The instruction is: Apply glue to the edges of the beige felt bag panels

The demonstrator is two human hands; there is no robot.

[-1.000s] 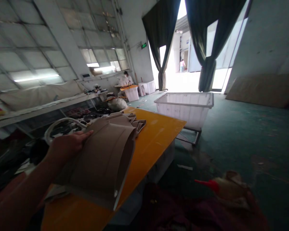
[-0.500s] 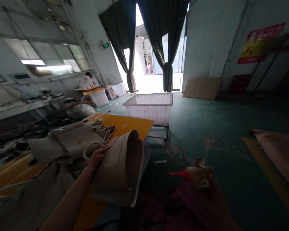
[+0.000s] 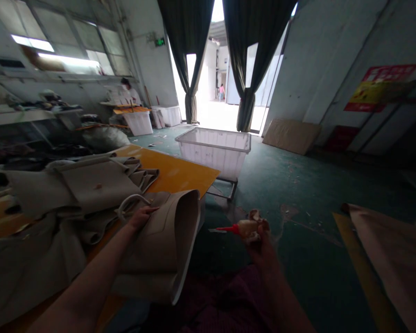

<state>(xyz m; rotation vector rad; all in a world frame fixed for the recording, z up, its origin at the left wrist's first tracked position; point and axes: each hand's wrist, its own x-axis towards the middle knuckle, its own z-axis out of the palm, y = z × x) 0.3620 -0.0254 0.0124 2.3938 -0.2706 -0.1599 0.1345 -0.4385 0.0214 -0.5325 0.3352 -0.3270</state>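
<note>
A wide doorway hung with dark curtains (image 3: 185, 46) lets in bright daylight far ahead of both hands, and a person (image 3: 126, 95) works at a distant bench beyond the left hand. Nearer, ahead of the hands, a clear plastic bin (image 3: 211, 150) stands on a metal frame. An orange table top (image 3: 169, 173) runs beneath the left hand, with a heap of beige bag pieces (image 3: 86, 185) lying on it just beyond and to the left.

The left hand (image 3: 142, 217) lies open on a curved beige bag panel (image 3: 156, 249), its fingers extended and not clamped. The panel sits at the table's edge to the right of that hand, and a pale loop handle (image 3: 131, 202) curves just beyond the fingertips. The panel looks light and fairly stiff, likely to hold its curve, so its pale rim (image 3: 186, 245) seems the surest place to grip.

Well to the right, the right hand (image 3: 260, 245) is closed around a small glue bottle (image 3: 246, 229) with a thin red nozzle, held clear of the panel. The bottle looks soft enough to squeeze, best held by its body.
</note>
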